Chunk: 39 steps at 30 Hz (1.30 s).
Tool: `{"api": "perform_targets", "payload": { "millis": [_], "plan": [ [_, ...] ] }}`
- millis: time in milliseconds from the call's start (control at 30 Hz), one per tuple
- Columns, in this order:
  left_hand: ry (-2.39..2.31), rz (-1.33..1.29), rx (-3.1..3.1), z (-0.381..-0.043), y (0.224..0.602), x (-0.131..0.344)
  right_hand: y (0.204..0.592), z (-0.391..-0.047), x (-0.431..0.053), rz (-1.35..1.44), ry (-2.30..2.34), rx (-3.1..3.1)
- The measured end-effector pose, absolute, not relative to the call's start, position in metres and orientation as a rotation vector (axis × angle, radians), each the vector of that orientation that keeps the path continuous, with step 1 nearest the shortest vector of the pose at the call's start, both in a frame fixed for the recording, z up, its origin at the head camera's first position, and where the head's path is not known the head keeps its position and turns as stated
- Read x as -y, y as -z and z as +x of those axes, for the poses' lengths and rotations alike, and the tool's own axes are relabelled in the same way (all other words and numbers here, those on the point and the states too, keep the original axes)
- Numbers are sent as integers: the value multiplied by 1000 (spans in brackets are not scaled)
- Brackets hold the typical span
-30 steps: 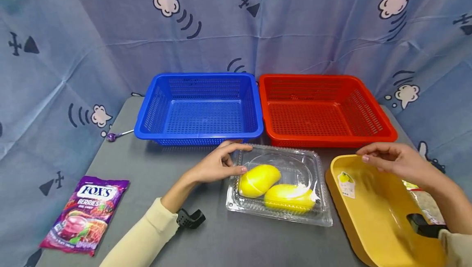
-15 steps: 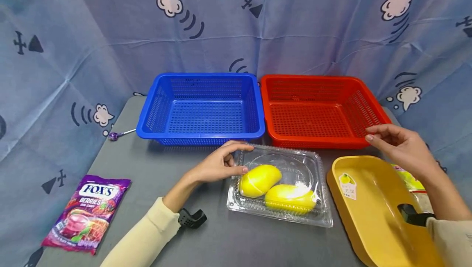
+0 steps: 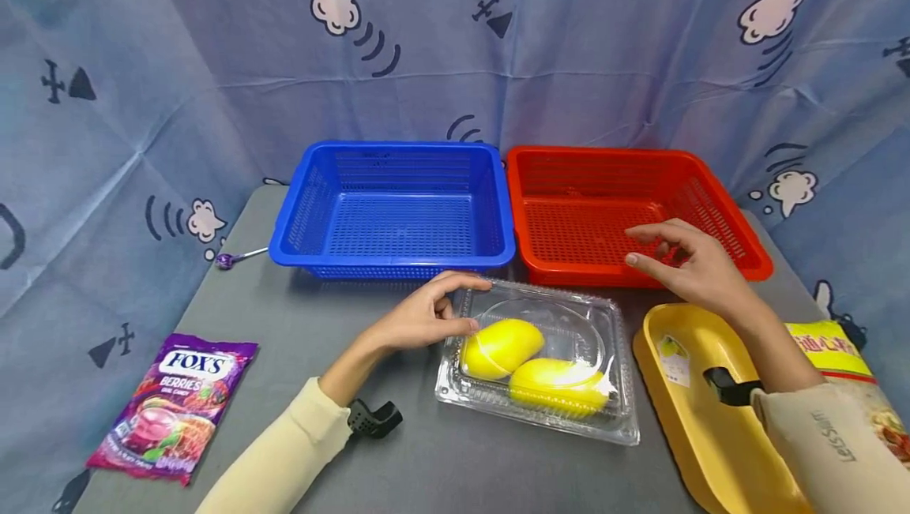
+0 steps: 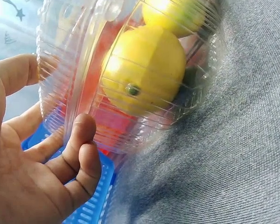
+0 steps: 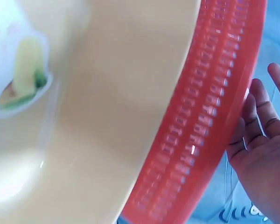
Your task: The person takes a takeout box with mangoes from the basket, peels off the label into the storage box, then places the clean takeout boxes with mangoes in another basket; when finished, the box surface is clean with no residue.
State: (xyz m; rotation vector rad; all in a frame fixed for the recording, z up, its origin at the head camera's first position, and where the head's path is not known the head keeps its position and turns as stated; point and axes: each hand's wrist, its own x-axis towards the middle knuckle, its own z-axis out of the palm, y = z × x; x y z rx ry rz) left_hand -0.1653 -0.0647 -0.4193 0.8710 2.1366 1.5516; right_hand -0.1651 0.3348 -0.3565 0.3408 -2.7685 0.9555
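My left hand [image 3: 419, 320] holds the left edge of a clear plastic clamshell box [image 3: 547, 422] on the grey table, thumb and fingers about its rim. Inside the box lie two yellow mango-like fruits, one upper left [image 3: 502, 348] and one lower right [image 3: 558, 386]. In the left wrist view the rounded end of one fruit [image 4: 144, 70] shows through the ribbed plastic. Over the front of the red basket [image 3: 583, 271] hovers my right hand [image 3: 700, 269], fingers loosely bent, holding nothing. That forearm crosses above a yellow tray [image 3: 664, 403] with a fruit sticker inside.
The blue basket [image 3: 398, 260] stands at the back, left of the red one. A purple candy bag [image 3: 174, 411] lies at the left. Beside the blue basket is a lollipop [image 3: 226, 261]. At far right, a food packet [image 3: 828, 348] is partly hidden by my sleeve.
My right hand has moved from the yellow tray's far rim, up and to the left, to above the red basket's front. The left hand stays at the box.
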Motion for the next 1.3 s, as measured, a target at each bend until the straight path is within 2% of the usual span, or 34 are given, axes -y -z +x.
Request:
{"api": "perform_targets", "payload": {
  "millis": [400,700,900,1300],
  "plan": [
    [-1566,851,-2166,-168,423,65,362,-178,-311,375,-956,2880],
    [-1527,813,-2135,-168,422,69,348,-215,-254,762,-825,3010],
    [-1526,803,-2093,-168,420,69,348,-235,-222,909,-703,3098],
    [-1494,815,-2054,-171,421,74,358,-242,-214,929,-776,3088]
  ]
}}
